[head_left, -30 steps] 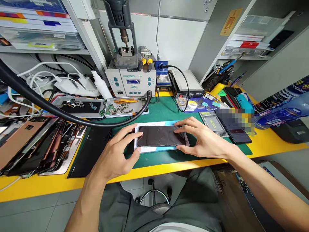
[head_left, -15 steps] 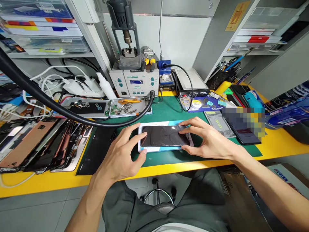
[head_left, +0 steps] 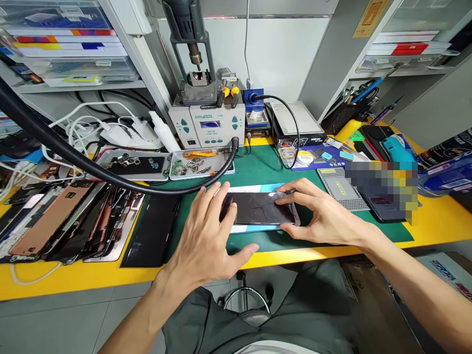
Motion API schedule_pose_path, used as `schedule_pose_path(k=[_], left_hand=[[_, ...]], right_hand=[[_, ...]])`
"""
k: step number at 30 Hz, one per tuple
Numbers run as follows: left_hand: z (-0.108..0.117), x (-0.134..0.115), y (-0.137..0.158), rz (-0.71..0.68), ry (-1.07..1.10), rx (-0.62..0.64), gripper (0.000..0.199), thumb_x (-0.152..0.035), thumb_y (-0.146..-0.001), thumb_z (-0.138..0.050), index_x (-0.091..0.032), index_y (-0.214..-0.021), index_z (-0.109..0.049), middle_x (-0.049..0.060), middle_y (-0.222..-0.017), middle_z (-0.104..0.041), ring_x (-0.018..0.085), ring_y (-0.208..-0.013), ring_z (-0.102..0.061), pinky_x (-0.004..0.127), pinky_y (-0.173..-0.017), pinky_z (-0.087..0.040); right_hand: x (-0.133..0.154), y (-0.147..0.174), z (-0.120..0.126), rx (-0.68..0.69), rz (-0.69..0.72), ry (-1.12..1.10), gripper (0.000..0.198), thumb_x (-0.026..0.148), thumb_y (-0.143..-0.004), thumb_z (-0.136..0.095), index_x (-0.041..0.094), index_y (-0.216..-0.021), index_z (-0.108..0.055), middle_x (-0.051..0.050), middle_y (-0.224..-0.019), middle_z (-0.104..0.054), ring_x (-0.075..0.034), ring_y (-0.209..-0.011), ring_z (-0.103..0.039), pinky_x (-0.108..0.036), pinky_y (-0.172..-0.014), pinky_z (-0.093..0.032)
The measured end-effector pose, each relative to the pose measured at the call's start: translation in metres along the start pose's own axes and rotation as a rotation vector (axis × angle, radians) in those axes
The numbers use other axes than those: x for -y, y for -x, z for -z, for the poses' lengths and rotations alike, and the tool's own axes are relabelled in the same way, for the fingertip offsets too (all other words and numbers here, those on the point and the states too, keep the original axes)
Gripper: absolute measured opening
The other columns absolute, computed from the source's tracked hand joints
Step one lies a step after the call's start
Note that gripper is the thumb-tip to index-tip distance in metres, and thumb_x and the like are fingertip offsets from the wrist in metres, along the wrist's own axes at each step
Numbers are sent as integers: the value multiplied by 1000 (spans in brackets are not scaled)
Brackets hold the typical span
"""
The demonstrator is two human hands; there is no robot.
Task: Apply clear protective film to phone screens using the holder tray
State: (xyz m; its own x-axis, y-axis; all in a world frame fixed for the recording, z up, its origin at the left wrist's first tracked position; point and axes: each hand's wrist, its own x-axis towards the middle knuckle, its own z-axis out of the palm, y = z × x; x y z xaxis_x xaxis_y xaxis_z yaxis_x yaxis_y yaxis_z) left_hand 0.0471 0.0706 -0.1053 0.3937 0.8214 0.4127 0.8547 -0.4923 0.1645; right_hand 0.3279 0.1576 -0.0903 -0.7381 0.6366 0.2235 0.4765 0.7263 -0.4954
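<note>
A dark smartphone [head_left: 254, 208] with thin pale streaks across its glass lies flat, screen up, on a white and light-blue box-like pad [head_left: 260, 228]. My right hand [head_left: 317, 211] grips its right end, thumb at the near edge, one finger on the glass and others at the far edge. Over the left end is my left hand [head_left: 210, 236], open, fingers stretched out and thumb held away; it covers that corner, and I cannot tell whether it touches the glass. Both hands are above the green mat [head_left: 258, 169].
A thick black hose [head_left: 147, 188] arches across the left, in front of a parts tray [head_left: 230, 169]. Phone panels [head_left: 44, 221] pile up at the left, with a black screen [head_left: 151, 231] beside them. A grey station [head_left: 206, 125] stands behind; another phone [head_left: 387, 209] lies right.
My left hand has let go of the phone's left end; its fingers have straightened and its thumb swung outward. The right hand keeps its hold. The view has shifted slightly.
</note>
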Motion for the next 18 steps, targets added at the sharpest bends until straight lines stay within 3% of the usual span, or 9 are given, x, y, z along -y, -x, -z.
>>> schedule_pose_path(k=[11, 18], left_hand=[[-9, -19, -9, -26, 10, 7, 66, -58, -85, -64, -10, -129, -58, 30, -158, -35, 45, -152, -24, 69, -122, -21], [-14, -35, -20, -47, -27, 11, 71, -63, -86, -59, -3, -124, -63, 32, -159, -35, 46, -151, -25, 68, -123, -19]], right_hand=[[0, -2, 1, 6, -14, -30, 48, 30, -79, -81, 24, -123, -63, -11, -128, -58, -31, -123, -56, -46, -105, -52], [1, -2, 0, -12, 10, -21, 56, 21, -75, -80, 22, -127, -58, -10, -123, -60, -29, -121, -55, -43, -103, -52]])
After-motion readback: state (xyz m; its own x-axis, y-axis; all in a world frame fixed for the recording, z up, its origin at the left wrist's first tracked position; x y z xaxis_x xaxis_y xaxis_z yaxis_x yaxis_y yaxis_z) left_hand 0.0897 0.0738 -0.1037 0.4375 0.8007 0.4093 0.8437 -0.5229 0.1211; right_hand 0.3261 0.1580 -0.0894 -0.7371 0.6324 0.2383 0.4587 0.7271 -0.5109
